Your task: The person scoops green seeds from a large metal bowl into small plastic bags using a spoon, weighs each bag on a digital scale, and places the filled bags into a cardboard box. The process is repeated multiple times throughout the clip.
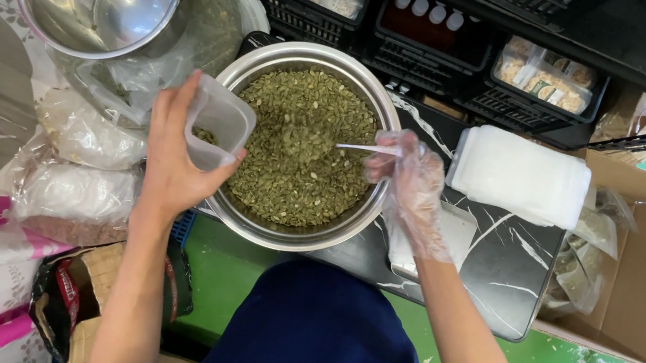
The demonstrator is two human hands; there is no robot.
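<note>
Beyond my right hand (412,189) lies a white stack of lids (519,175); further off, black crates (428,38) hold bagged goods and white-capped bottles. Left of my left hand (171,157) lie clear bags (84,135). The steel bowl (247,226) between my hands is full of green seeds (298,147). My left hand grips a clear tub (218,122), tilted over the bowl's rim. My gloved right hand pinches a spoon (365,147) dipped into the seeds.
</note>
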